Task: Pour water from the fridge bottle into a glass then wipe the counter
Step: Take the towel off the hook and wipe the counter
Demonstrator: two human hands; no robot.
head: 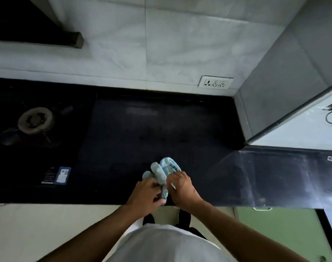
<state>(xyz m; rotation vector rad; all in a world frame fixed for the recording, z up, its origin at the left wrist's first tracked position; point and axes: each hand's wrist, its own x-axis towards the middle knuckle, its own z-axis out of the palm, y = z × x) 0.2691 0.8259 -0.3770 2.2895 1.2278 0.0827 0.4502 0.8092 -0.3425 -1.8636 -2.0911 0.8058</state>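
Gripping a bunched light-blue patterned cloth [164, 170], both hands work over the front zone of the black counter [142, 129]. The left hand [145, 195] has its fingers curled round the lower end of the cloth. The right hand [182, 190] closes over the cloth's right side, fingers bent onto the fabric. The cloth is gathered into rolls, not spread flat. Whether its underside touches the counter cannot be told from this view.

Status of the task, as judged from this view:

- Pouring stage: neither the bottle nor the glass is in view, so completion of the pour cannot be confirmed. The cloth in hand suggests that this stage is over.
- Wiping stage: in preparation or just starting. The cloth sits near the front edge, and most of the counter behind it, up to the wall with the socket [215, 82], probably remains to be covered.

The gas burner [34, 120] lies well to the left, apart from the hands. No puddle is discernible on the dark surface.
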